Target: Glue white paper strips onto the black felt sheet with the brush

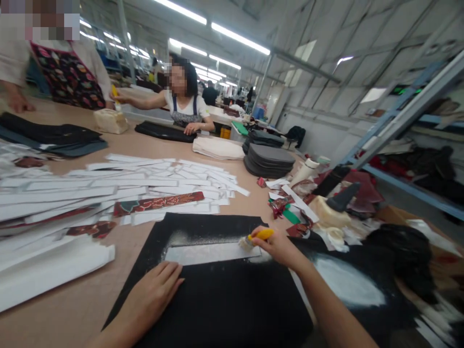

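My right hand (272,244) is closed around the yellow handle of a paintbrush (264,235). Its pale bristles touch the right end of a long white strip (213,253). Under the strip lies a black sheet (217,299), smeared with white residue along the strip's far side. My left hand (159,285) lies with fingers stretched out, fingertips at the strip's left end and palm over the black sheet. Many white strips (152,181) are spread beyond and to the left, a red patterned strip (159,203) among them.
Across the table (134,246), a person in an apron (184,106) holds a yellow-handled brush near a pale block-shaped container (110,120). Another person stands at far left. Stacks of dark pieces (268,160) and white pieces (218,148) lie ahead. Scraps and a white-smeared black cloth (348,282) crowd the right.
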A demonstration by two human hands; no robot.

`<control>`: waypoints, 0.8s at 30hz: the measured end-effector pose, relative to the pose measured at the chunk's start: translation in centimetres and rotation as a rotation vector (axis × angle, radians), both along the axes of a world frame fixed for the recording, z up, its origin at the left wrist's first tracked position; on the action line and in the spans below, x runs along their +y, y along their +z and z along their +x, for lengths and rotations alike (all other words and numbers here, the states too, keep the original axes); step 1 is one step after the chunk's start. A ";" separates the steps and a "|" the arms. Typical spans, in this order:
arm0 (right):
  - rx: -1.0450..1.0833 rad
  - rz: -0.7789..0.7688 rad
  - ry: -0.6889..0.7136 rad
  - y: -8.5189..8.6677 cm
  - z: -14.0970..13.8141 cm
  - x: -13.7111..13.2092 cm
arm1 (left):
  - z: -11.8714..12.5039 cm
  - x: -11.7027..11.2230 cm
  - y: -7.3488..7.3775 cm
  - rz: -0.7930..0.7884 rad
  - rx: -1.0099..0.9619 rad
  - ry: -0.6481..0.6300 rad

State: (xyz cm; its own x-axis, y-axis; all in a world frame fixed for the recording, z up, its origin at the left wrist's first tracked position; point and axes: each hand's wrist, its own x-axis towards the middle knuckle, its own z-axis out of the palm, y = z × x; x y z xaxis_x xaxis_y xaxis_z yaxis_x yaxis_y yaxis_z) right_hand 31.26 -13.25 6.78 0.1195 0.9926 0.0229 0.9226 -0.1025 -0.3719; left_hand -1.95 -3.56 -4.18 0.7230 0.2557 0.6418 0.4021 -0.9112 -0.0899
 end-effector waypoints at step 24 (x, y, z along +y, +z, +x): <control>0.072 0.570 0.716 -6.8 -23.0 11.0 | -12.6 3.6 2.1 -0.429 0.007 0.819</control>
